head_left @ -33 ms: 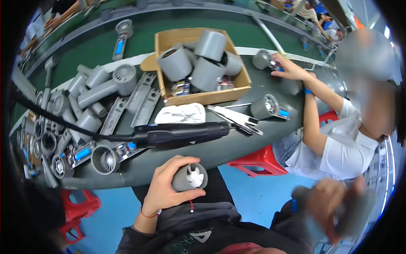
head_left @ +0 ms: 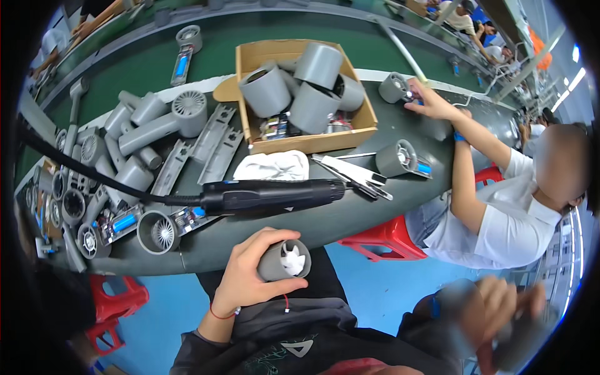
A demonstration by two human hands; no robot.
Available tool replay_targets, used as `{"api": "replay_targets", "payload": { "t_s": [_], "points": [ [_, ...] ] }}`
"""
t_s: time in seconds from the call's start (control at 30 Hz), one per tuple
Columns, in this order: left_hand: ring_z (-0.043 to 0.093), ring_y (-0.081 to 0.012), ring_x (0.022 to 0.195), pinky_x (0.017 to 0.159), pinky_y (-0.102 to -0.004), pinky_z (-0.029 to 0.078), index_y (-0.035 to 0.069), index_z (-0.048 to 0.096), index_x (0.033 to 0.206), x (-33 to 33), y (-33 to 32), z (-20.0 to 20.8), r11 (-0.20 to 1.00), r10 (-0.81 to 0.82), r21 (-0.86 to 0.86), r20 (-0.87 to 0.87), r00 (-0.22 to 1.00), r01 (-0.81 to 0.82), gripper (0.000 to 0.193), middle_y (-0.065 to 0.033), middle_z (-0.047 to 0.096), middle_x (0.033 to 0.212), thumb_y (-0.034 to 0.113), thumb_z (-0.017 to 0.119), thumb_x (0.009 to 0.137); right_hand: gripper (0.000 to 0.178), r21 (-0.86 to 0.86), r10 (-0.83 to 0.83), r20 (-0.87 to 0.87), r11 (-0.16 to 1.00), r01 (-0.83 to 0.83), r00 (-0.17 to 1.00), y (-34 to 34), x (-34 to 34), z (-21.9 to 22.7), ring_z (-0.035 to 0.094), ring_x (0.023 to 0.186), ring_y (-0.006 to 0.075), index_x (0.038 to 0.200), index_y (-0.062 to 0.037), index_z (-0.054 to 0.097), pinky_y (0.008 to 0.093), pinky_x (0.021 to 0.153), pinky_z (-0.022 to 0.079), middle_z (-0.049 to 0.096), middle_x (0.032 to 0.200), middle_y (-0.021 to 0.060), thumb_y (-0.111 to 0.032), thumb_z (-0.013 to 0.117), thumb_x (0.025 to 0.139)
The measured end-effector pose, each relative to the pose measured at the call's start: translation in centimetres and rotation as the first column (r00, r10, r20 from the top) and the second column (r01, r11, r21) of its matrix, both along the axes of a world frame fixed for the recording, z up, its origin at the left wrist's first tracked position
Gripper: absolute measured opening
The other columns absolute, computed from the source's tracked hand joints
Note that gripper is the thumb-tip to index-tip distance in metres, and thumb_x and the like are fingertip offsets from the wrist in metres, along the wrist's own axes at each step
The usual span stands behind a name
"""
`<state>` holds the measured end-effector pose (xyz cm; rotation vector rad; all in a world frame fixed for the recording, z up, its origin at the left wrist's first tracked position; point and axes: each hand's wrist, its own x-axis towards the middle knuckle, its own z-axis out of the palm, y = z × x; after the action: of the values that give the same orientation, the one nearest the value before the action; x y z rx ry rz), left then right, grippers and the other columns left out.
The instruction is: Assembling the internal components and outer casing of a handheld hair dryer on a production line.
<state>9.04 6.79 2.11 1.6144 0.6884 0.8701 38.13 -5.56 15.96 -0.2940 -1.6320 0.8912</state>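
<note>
My left hand is wrapped round a short grey cylindrical fan housing, held over my lap. A white fan with pointed blades shows in its open end. Below the hand hangs a thin red wire with a small white connector. Out to the right, away from the table, my right hand is raised and smeared by motion. Its fingers look bent, and a blurred grey shape lies beside them; whether it is held I cannot make out. A black electric screwdriver lies at the table's near edge, beyond my left hand.
A cardboard box holds grey cylinders. Grey handles and fan housings are heaped at left. A white cloth, tweezers and a fan unit lie mid-table. A co-worker's hand holds another unit. Red stools stand below.
The view has shifted slightly, so the table things sit a little farther right. My right hand has moved slightly and stays blurred. My left hand keeps its hold on the fan housing.
</note>
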Motion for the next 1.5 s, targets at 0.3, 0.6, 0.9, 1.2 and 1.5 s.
{"api": "replay_targets", "payload": {
  "t_s": [0.3, 0.6, 0.9, 1.2, 1.5],
  "points": [
    [0.063, -0.0205, 0.09, 0.081, -0.0295, 0.048, 0.001, 0.06, 0.112, 0.2, 0.0, 0.0, 1.0, -0.006, 0.009, 0.024, 1.0, 0.006, 0.063, -0.0104, 0.065, 0.1, 0.019, 0.088, 0.058, 0.069, 0.581, -0.095, -0.142, 0.798, 0.16, 0.985, 3.7, -4.1, -0.8, 0.063, 0.053, 0.0158, 0.135, 0.0037, 0.031, 0.0275, 0.044, 0.055, 0.066, 0.074, 0.0121, -0.023, 0.07, 0.085],
    [0.064, -0.0242, 0.095, 0.084, -0.0324, 0.048, 0.003, 0.061, 0.113, -0.5, -0.2, 0.2, 0.999, 0.023, 0.03, 0.006, 1.0, -0.023, 0.061, -0.0107, 0.065, 0.103, 0.018, 0.087, 0.061, 0.044, 0.284, 0.216, 0.061, 0.932, -0.225, 0.974, 4.9, -2.5, -1.4, 0.066, 0.058, 0.0268, 0.126, 0.0073, 0.034, 0.0349, 0.048, 0.057, 0.067, 0.076, 0.0195, -0.019, 0.053, 0.096],
    [0.06, -0.0263, 0.103, 0.089, -0.0335, 0.046, 0.005, 0.052, 0.122, -0.6, -0.7, 0.5, 0.997, -0.007, 0.077, 0.027, 1.0, 0.005, 0.059, -0.0102, 0.059, 0.111, 0.022, 0.079, 0.073, 0.051, -0.776, 0.295, 0.043, 0.612, -0.154, 0.954, 6.7, -7.3, 2.8, 0.059, 0.078, 0.0261, 0.125, -0.0078, 0.05, 0.04, 0.069, 0.051, 0.058, 0.089, 0.0107, 0.004, 0.067, 0.078],
    [0.051, -0.0212, 0.112, 0.099, -0.0328, 0.037, 0.003, 0.046, 0.124, -2.0, -1.8, 1.5, 0.999, 0.043, 0.018, 0.303, 0.952, -0.051, 0.054, -0.0097, 0.053, 0.119, 0.018, 0.068, 0.077, 0.028, -0.651, 0.156, -0.297, 0.688, -0.32, 0.942, 6.8, -11.0, -0.5, 0.055, 0.066, 0.0258, 0.11, 0.0063, 0.059, 0.0396, 0.061, 0.049, 0.053, 0.069, 0.0147, -0.013, 0.051, 0.091],
    [0.049, -0.0234, 0.119, 0.102, -0.035, 0.036, 0.003, 0.047, 0.127, -5.1, -2.3, 0.9, 0.988, 0.151, -0.002, 0.253, 0.956, -0.155, 0.055, -0.0112, 0.052, 0.125, 0.02, 0.068, 0.079, 0.03, -0.583, 0.238, -0.422, 0.667, -0.463, 0.875, 6.8, -11.7, -4.8, 0.062, 0.074, 0.0267, 0.099, -0.0051, 0.05, 0.0386, 0.07, 0.051, 0.059, 0.084, 0.0155, -0.034, 0.055, 0.091]
  ]
}}
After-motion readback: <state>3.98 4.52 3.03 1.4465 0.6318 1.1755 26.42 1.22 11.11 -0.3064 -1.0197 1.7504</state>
